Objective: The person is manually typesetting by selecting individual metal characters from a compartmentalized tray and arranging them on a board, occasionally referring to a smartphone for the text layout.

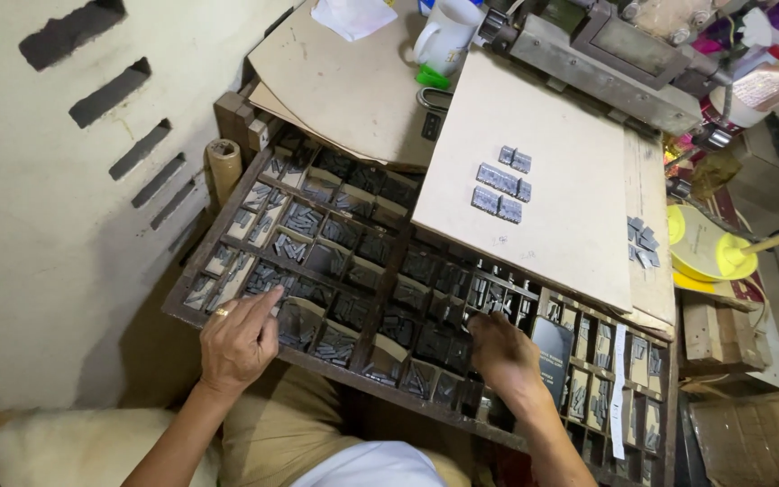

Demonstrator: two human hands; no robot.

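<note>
A dark wooden type case [193,272] with many small compartments of grey metal type lies tilted in front of me. My left hand [238,341], a ring on one finger, rests on the case's near left edge with the forefinger stretched into a compartment. My right hand [500,352] reaches fingers-down into compartments near the middle of the case; whether it holds a piece I cannot tell. On a pale board [552,207] over the case's far right lie three short rows of set type [501,185].
A white mug [444,38] and a grey metal machine [606,63] stand at the back. A black phone [553,359] lies on the case beside my right hand. Loose type [643,242], a yellow dish [701,245] at right. Wall at left.
</note>
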